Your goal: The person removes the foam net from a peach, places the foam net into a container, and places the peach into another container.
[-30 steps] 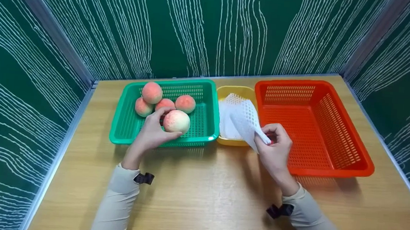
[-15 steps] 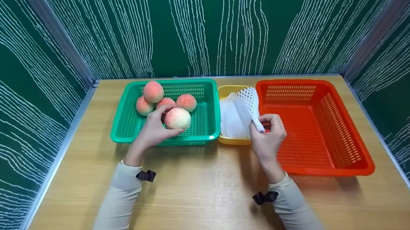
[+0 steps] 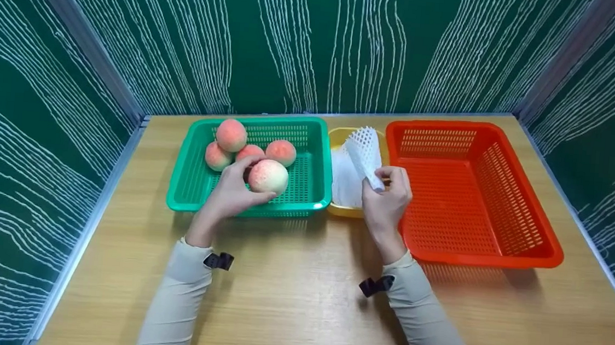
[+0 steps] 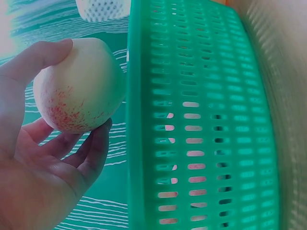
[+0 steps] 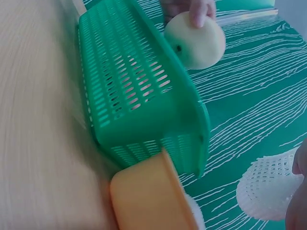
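My left hand point(image 3: 231, 188) grips a pale peach point(image 3: 268, 177) with a red-speckled side, held over the front of the green basket point(image 3: 184, 206). In the left wrist view the thumb lies on one side of the peach point(image 4: 79, 88) and the fingers on the other. Pinched in my right hand point(image 3: 387, 203) is the gathered end of a white foam net sleeve point(image 3: 365, 148), above the yellow container point(image 3: 344, 211). The sleeve's wide mesh end points up and away; the right wrist view catches this mesh point(image 5: 266, 187) at its edge.
Several pink peaches point(image 3: 232, 135) lie in the green basket, one on top of others. More white foam sleeves point(image 3: 345, 181) fill the yellow container. A red basket point(image 3: 447, 205) stands at the right. Green walls with white lines point(image 3: 274, 38) enclose the wooden table point(image 3: 286, 302).
My right hand has moved left with the foam sleeve, toward the peach, and the sleeve's mesh end has swung upright. The left hand has stayed nearly still with its peach.
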Action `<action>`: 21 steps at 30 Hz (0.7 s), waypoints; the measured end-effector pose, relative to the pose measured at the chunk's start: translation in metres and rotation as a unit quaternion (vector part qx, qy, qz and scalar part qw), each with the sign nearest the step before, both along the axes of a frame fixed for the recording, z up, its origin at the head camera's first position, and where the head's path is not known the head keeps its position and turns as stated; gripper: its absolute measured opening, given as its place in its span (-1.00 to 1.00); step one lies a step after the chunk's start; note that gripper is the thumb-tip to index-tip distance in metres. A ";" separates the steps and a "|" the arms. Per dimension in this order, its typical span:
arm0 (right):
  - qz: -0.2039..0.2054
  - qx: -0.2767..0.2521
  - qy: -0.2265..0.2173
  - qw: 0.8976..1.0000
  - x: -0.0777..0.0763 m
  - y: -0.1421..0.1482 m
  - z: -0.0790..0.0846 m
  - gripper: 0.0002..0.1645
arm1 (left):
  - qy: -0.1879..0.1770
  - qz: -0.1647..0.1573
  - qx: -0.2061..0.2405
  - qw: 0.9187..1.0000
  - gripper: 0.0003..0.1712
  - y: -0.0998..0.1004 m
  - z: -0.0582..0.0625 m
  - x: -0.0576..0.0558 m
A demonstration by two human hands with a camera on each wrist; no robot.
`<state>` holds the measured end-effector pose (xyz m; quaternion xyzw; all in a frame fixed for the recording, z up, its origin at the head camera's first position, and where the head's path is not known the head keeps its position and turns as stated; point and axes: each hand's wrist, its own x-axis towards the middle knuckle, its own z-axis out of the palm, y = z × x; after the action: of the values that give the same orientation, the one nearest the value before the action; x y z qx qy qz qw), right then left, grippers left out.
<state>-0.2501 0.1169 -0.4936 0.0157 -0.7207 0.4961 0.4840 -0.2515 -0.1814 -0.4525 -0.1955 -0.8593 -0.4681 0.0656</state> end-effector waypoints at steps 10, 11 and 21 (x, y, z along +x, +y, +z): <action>-0.045 0.128 0.004 0.991 -0.010 -0.007 -0.021 -0.76 | -0.019 -0.005 -0.017 1.000 -0.22 0.003 0.008 -0.004; -0.048 0.138 0.003 0.989 -0.011 -0.007 -0.023 -0.75 | -0.022 -0.006 -0.017 1.000 -0.22 0.004 0.008 -0.004; -0.041 0.207 -0.014 0.977 -0.021 -0.006 -0.041 -0.76 | -0.036 -0.013 -0.022 0.999 -0.19 0.002 0.010 -0.004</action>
<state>-0.2710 0.1104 -0.5348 0.0788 -0.8145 0.3161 0.4800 -0.2552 -0.1790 -0.4428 -0.1908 -0.8687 -0.4565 0.0242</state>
